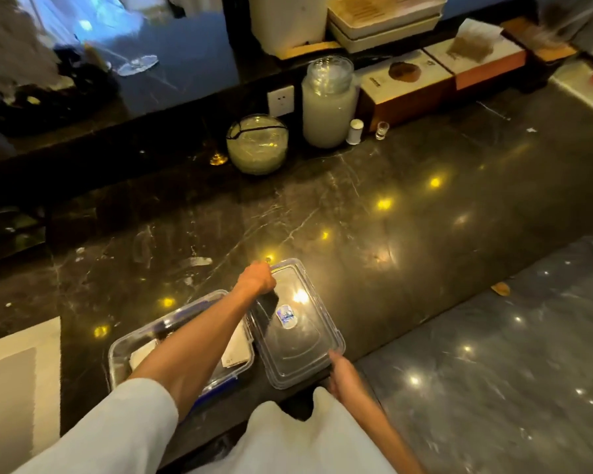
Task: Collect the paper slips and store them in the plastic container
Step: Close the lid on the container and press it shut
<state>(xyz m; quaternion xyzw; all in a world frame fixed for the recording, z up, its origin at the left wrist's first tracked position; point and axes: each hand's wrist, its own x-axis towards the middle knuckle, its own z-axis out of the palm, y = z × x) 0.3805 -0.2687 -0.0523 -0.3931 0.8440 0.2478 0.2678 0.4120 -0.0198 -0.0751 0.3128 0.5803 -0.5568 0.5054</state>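
Plastic container (124,354) open on the dark tabletop (391,217), paper slips (235,347) already inside, pale and flat. Left hand (257,277) crossing over it, grip pinched on the far corner of the clear lid (298,336). Right hand (343,372) grasping the near edge, likely to lift it for closing.

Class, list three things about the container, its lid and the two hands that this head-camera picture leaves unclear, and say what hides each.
1. Paper slips in the plastic container: mostly covered by the left forearm.
2. Left hand fingers at the lid far corner: curled out of sight.
3. Sticker on the lid: print too small and blurred.
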